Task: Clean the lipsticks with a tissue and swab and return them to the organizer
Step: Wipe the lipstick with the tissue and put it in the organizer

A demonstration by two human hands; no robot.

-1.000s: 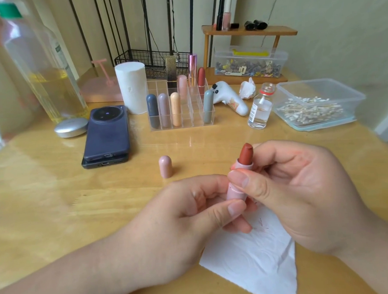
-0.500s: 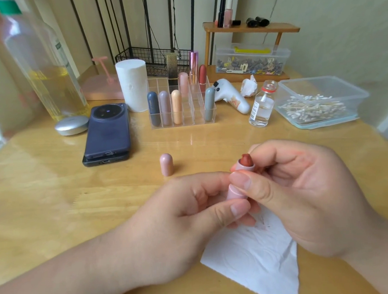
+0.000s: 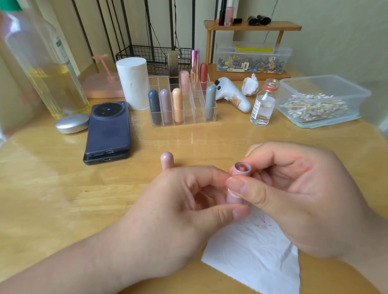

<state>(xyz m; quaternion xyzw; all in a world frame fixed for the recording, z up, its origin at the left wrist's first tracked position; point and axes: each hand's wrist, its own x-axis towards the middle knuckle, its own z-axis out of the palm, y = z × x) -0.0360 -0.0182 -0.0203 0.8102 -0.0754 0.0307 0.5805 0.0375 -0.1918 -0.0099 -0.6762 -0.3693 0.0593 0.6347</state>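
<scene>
Both hands hold one pink lipstick (image 3: 240,172) upright over the tissue (image 3: 258,256), which lies flat on the wooden table (image 3: 55,200) near its front edge and carries a few red smears. The left hand (image 3: 174,216) pinches the base of the tube between thumb and fingers. The right hand (image 3: 305,197) has thumb and forefinger curled round the upper sleeve, just under the rim. The reddish bullet sits low inside the tube, its tip at or below the rim, so the step in hand looks like winding it down before capping. To do that well, the left hand should keep the base fixed while only the sleeve turns, gently, until it stops. The bullet must be fully below the rim, or the cap will shear or smear it. Fingers are best kept off the open mouth, since a reddish smear along the right forefinger could mark the clean rim. The matching pink cap (image 3: 167,160) stands on the table just beyond the left hand, and it should go on straight, not tilted. The clear organizer (image 3: 190,121) stands farther back, with free slots in its front row between a peach lipstick (image 3: 177,104) and a grey lipstick (image 3: 210,102).
</scene>
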